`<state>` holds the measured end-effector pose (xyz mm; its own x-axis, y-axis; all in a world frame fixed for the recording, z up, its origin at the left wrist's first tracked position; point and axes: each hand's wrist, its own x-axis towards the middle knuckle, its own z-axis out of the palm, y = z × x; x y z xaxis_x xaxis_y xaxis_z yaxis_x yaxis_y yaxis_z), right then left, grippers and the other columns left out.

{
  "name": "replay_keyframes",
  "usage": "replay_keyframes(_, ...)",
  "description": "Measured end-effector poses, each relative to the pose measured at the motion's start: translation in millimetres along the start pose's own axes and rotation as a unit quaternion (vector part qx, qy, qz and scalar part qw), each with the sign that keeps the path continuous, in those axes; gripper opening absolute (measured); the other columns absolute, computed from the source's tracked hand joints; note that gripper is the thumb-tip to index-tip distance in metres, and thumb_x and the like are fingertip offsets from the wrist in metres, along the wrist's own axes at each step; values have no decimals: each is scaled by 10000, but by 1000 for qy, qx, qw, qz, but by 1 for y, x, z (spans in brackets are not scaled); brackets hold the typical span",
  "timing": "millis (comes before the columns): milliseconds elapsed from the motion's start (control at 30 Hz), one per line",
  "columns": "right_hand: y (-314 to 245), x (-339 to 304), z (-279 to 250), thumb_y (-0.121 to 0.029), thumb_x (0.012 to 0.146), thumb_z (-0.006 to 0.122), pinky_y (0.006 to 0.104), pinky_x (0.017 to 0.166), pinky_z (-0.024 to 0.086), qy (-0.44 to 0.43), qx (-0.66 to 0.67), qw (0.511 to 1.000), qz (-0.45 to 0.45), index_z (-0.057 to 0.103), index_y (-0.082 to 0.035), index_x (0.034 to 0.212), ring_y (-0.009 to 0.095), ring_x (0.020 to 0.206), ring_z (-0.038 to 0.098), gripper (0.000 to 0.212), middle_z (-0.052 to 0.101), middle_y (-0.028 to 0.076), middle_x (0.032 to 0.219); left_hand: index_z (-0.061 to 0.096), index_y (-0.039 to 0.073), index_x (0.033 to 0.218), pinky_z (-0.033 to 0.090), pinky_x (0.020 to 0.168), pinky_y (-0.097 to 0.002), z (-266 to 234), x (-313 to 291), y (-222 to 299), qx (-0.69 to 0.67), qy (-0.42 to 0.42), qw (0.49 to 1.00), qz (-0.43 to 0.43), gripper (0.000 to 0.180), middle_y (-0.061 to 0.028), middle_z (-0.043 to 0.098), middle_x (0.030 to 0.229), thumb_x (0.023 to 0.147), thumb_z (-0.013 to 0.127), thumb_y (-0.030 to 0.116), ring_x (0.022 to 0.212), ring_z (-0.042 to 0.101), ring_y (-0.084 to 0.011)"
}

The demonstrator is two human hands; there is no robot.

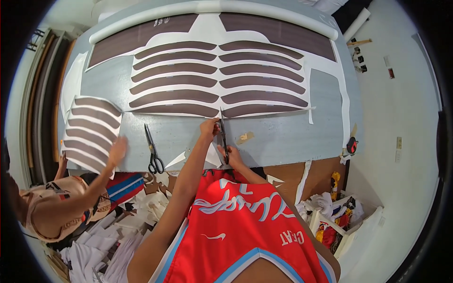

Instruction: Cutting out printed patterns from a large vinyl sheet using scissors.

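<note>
A white printed sheet (218, 70) with two columns of curved dark-brown strips lies on the grey-blue table. At the middle of its near edge, my left hand (210, 127) has its fingers closed on the sheet. My right hand (231, 154) grips the handles of black scissors (223, 129), whose blades point away from me. Their tips are at the sheet's near edge, between the two columns, just right of my left fingers. I cannot make out how far apart the blades are.
At left, another person's hand (118, 150) is over a smaller printed sheet (92, 123). Spare black scissors (153, 153) lie on the table (184, 123). A white roll (212, 6) spans the far side. A tape measure (352, 145) sits at right; scraps (151, 205) lie below.
</note>
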<state>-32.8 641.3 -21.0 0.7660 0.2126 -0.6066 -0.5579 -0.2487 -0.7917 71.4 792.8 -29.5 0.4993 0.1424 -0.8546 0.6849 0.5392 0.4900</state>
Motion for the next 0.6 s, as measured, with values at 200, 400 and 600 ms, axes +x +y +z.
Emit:
replay_keyframes(200, -4, 0, 9, -531, 820, 682, 275, 455, 367, 60, -37, 997, -28, 543, -77, 619, 87, 469, 475, 515, 505, -6, 518, 569, 100, 689, 423, 386, -264, 0, 2, -2, -8, 13, 1000, 15, 198, -20, 539, 563, 780, 731, 167, 431, 519, -137)
replay_keyframes(400, -13, 7, 18, -578, 790, 690, 291, 448, 372, 82, -3, 996, -28, 508, -75, 598, 109, 453, 476, 569, 487, 2, 498, 552, 96, 661, 406, 384, -267, -8, -2, -5, -1, 3, 1000, 25, 220, -17, 526, 556, 788, 720, 162, 421, 496, -133)
replay_keyframes(600, -42, 14, 23, -599, 778, 690, 283, 454, 380, 92, -19, 996, -13, 520, -68, 602, 111, 457, 490, 584, 500, 7, 510, 558, 97, 681, 394, 408, -269, -12, -7, -6, -62, -30, 997, 37, 199, -2, 495, 564, 772, 728, 145, 431, 480, -131)
